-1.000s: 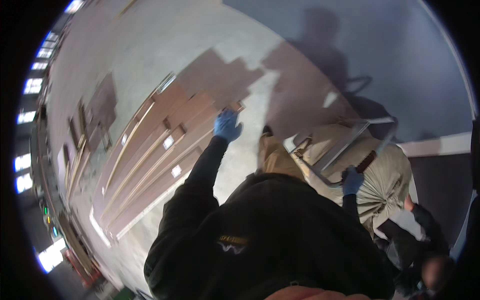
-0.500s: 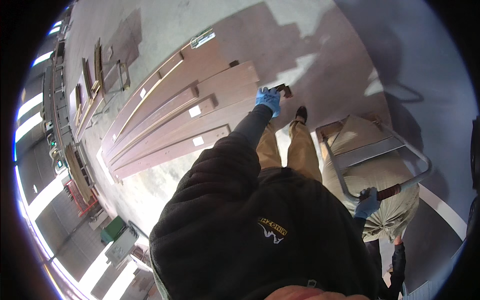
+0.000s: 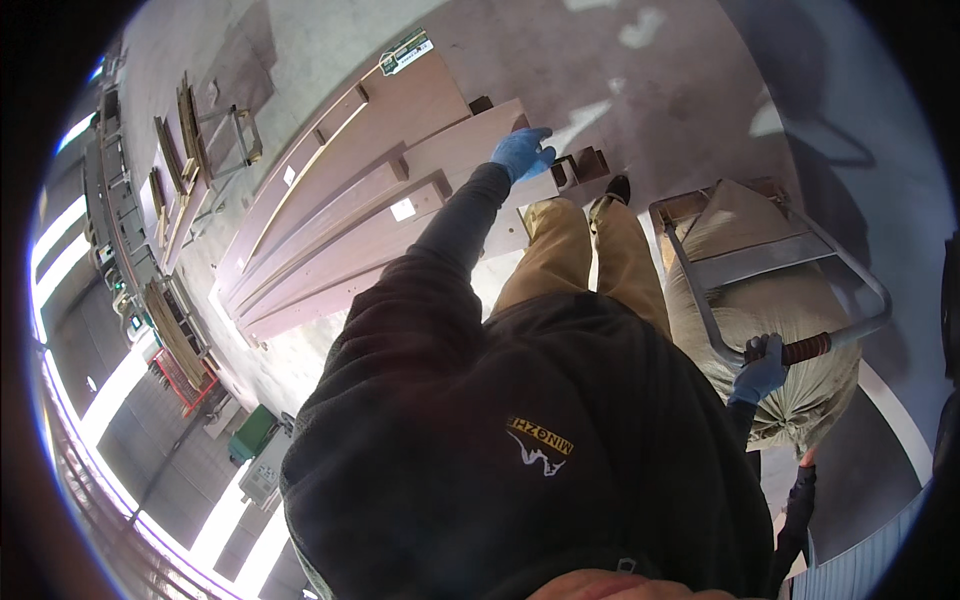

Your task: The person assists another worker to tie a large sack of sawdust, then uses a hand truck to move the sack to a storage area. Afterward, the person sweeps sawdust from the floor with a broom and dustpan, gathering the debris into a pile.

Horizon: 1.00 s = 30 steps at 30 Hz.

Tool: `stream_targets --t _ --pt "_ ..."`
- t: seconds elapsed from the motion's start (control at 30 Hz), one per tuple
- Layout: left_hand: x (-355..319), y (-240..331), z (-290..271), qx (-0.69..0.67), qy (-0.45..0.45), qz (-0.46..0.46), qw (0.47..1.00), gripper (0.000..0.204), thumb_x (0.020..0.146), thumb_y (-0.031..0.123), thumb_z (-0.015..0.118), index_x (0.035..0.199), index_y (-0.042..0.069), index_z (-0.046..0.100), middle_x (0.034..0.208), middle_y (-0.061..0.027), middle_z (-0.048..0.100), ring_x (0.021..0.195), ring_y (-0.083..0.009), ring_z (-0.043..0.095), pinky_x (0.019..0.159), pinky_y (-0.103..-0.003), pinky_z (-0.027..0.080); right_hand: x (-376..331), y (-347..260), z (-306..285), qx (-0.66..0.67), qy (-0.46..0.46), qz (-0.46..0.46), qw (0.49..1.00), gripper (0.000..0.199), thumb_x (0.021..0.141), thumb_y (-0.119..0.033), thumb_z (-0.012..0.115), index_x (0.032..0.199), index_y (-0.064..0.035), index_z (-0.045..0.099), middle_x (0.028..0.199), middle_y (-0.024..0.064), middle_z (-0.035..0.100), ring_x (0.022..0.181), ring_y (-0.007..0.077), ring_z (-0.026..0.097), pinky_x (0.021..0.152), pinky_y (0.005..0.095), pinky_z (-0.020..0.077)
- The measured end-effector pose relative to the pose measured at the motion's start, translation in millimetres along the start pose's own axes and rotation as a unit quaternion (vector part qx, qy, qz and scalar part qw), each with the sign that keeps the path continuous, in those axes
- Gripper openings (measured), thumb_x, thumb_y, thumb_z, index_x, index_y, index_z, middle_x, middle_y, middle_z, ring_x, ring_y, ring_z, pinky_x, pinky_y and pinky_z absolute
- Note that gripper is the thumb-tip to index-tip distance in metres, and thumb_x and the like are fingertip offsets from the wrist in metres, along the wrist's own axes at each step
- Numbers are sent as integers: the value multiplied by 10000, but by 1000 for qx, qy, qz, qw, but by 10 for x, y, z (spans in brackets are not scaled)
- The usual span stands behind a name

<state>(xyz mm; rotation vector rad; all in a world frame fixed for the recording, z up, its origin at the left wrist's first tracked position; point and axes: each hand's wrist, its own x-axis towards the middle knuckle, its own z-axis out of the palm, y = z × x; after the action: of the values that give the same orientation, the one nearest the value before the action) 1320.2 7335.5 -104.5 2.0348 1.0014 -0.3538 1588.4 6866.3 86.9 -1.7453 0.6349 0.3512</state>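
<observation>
The left hand (image 3: 522, 153), in a blue glove, is stretched out with the arm straight and rests on the end of the top board (image 3: 470, 140) of a stack of long brown wooden boards (image 3: 340, 230) lying on the grey concrete floor (image 3: 650, 80); its fingers are spread and lie flat on the wood rather than curling around it. Just beside that hand, at the near end of the stack, sit small dark wooden blocks (image 3: 585, 165), and the person's shoe (image 3: 618, 188) stands next to them. The right hand (image 3: 760, 372), also in a blue glove, is wrapped tightly around the reddish grip (image 3: 805, 349) of a grey metal cart handle (image 3: 790, 270). The cart stands on the far side of the person's legs from the stack and carries a bulky tan sack (image 3: 790, 310). Beyond the stack, further boards and frames (image 3: 190, 130) lie on the floor.
</observation>
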Motion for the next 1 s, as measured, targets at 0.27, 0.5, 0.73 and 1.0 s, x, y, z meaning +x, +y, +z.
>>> stream_targets --t 0.27,0.5,0.73,1.0 --pt "-10 125 55 181 47 89 978 371 802 314 674 1102 97 656 1060 -143 691 1013 -322 675 846 -438 561 8 -82 219 -6 24 4 1000 127 846 -54 675 792 -75 563 694 27 568 538 154 514 532 307 460" --pt "-41 210 36 209 28 15 977 264 816 108 634 1077 137 664 1031 -106 689 950 -314 690 799 -440 561 136 -111 191 -48 1 6 999 102 856 -89 650 814 -78 558 719 23 552 594 141 518 542 283 450" --pt "3 40 75 233 48 1 971 277 794 80 665 1060 155 666 1044 -91 688 973 -305 688 791 -431 569 355 -63 223 -51 65 4 997 188 874 -62 619 725 -90 508 642 4 507 525 112 464 504 259 414" --pt "114 -72 276 213 32 -19 976 371 750 19 671 1091 162 647 1083 -98 665 1033 -311 657 841 -428 555 1116 -41 41 -21 7 -2 1000 227 852 -72 620 672 -97 484 575 -8 462 471 105 424 460 277 376"
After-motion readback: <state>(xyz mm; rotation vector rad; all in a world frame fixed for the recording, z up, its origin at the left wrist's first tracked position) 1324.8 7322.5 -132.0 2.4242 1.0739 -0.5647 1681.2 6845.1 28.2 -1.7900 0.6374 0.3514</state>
